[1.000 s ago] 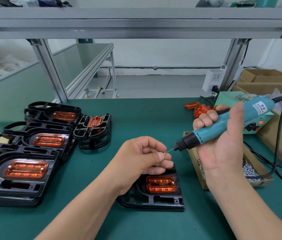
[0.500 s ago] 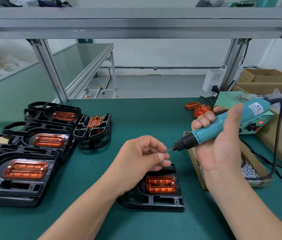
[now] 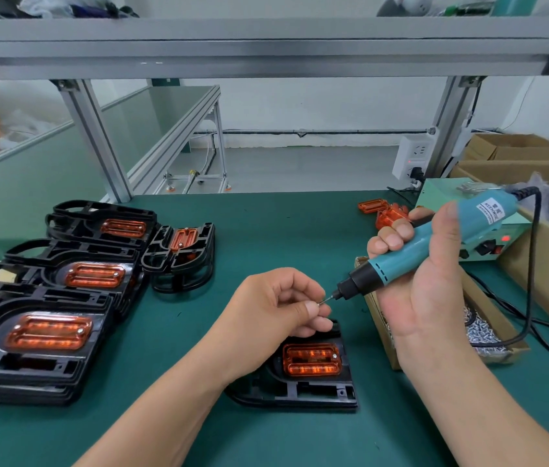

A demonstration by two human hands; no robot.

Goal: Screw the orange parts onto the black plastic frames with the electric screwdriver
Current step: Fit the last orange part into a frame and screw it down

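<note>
My right hand [image 3: 424,288] grips the teal electric screwdriver [image 3: 434,244], its black nose and bit pointing down-left. My left hand [image 3: 276,305] pinches a small screw [image 3: 323,301] between thumb and forefinger right at the bit's tip. Below both hands lies a black plastic frame [image 3: 300,385] on the green table, with an orange part [image 3: 311,358] seated in it; a screw head shows at the part's right end. My left hand hides the frame's far end.
Stacks of black frames with orange parts [image 3: 50,332] fill the left side, one more frame [image 3: 178,257] beside them. A cardboard box of screws [image 3: 482,332] sits right of the frame. Loose orange parts [image 3: 384,212], a green power unit [image 3: 488,244] and cardboard boxes stand at the right.
The screwdriver has tilted slightly, its rear end lower and its tip a touch further left against the screw. My left hand has stayed almost still.
</note>
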